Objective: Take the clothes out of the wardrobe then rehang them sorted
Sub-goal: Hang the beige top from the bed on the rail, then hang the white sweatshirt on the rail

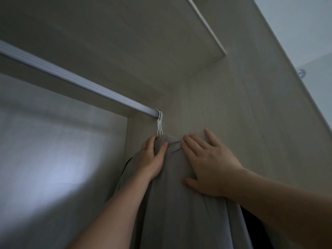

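This grey garment under my right hand is soft, matt cloth with a smooth weave, and it creases where my left hand pinches it. The hanger hooks are white plastic, slightly glossy. The rail looks like ribbed metal with a dull satin sheen. The wardrobe side panel is pale wood-look board, matt, with a faint fine grain.

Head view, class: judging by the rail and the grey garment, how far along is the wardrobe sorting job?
Done: the rail is bare except white hanger hooks bunched at its wall end. In hand: the left hand grips the grey garment near its top; the right hand presses flat on it. Left: a dark garment shows behind; whether clothes are coming out or going back is unclear.
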`<state>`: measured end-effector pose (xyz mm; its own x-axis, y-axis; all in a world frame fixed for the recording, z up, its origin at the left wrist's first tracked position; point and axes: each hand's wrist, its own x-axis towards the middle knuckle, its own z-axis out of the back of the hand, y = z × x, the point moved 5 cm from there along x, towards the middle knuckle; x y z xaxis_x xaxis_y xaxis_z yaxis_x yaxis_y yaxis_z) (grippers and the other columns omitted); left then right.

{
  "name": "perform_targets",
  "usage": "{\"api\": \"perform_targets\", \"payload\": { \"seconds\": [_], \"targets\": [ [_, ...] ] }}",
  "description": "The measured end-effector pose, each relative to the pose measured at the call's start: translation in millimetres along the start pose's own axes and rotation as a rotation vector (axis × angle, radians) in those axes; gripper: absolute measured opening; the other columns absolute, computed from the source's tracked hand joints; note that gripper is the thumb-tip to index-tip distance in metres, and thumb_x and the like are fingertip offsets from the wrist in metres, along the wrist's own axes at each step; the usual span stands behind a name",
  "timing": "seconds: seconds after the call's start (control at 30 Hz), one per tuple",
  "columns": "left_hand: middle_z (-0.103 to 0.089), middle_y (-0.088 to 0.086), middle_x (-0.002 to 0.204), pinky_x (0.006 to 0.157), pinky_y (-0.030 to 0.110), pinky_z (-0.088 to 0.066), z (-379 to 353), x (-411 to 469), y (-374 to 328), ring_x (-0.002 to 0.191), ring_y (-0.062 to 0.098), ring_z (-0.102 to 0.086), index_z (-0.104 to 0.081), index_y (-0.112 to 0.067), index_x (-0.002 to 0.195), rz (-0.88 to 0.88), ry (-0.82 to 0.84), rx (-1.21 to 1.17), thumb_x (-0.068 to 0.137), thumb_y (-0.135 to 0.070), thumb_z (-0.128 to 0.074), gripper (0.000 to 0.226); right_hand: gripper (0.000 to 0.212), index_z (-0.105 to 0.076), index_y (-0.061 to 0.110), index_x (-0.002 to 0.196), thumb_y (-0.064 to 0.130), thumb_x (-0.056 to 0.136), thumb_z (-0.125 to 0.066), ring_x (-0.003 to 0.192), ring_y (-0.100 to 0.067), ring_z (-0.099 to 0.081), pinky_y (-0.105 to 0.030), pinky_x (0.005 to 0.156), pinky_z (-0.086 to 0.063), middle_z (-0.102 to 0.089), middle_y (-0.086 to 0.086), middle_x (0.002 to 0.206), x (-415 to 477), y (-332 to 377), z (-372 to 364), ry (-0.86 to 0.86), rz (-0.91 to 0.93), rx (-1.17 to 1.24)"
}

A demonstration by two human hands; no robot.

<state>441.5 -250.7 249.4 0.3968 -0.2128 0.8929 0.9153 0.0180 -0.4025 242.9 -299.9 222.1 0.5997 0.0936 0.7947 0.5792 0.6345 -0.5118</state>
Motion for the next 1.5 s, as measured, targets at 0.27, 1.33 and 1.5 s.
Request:
{"api": "perform_targets", "payload": {
  "seconds": [0.27,1.33,1.5],
  "targets": [
    [-0.011,-0.005,0.167,0.124,0.039,-0.013,-2.0,-14.6,-0.5,0.152,0.022,-0.017,-0.012,-0.043,0.156,0.05,0.079,-0.067,0.091,-0.072,-0.04,0.076,0.089,-0.059,0.001,0.132,0.06,0.072,-0.032,0.127,-0.031,-0.055,-0.056,0.11,-0.031,-0.056,-0.02,0.138,-13.7,-1.4,11.8,0.032,0.024,-0.049],
    [-0.001,-0.008,0.168,0.122,0.058,-0.003,-225.2,-647.9,-373.8,0.154,0.02,0.007,-0.019,-0.035,0.158,-0.329,0.758,-0.284,0.098,-0.064,-0.024,0.067,0.072,-0.021,0.022,0.156,0.059,0.095,-0.029,0.152,-0.017,-0.002,-0.056,0.119,-0.009,-0.013,0.004,0.164,-766.3,-156.7,143.1,0.672,-0.722,0.219],
    [0.003,-0.016,0.166,0.123,0.047,0.005,-288.4,-766.8,-437.8,0.153,0.012,0.012,-0.015,-0.042,0.157,-0.264,1.053,-0.408,0.095,-0.067,-0.026,0.068,0.079,-0.015,0.027,0.157,0.066,0.088,-0.02,0.151,-0.013,0.007,-0.044,0.119,0.006,-0.009,0.007,0.164,-894.3,-176.8,181.9,0.833,-1.066,0.13]
  ]
}}
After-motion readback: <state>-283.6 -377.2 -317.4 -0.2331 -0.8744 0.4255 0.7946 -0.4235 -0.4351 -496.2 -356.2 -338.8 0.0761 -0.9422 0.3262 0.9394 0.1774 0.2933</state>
